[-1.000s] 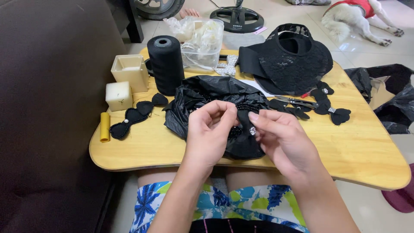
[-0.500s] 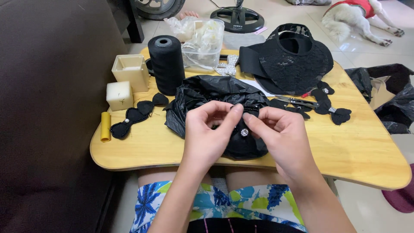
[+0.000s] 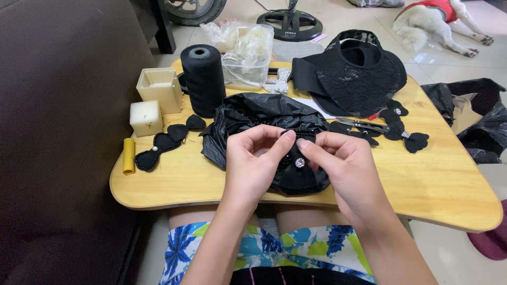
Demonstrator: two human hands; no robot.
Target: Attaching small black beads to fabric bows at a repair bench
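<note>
Left of the black plastic bag (image 3: 253,113) stood a black thread cone (image 3: 203,79), while over the bag's near edge the left hand (image 3: 252,164) and right hand (image 3: 343,169) met fingertip to fingertip, pinching a black bow (image 3: 299,168) with a rhinestone centre.

Even, bright daylight falls from the upper right. The tiled floor (image 3: 475,68) shows soft glare, while the table (image 3: 443,179) carries only faint shadows beneath the hands. Focus is sharp throughout; black fabrics on the table lose detail. The sofa (image 3: 58,142) left of the table is dim.
</note>
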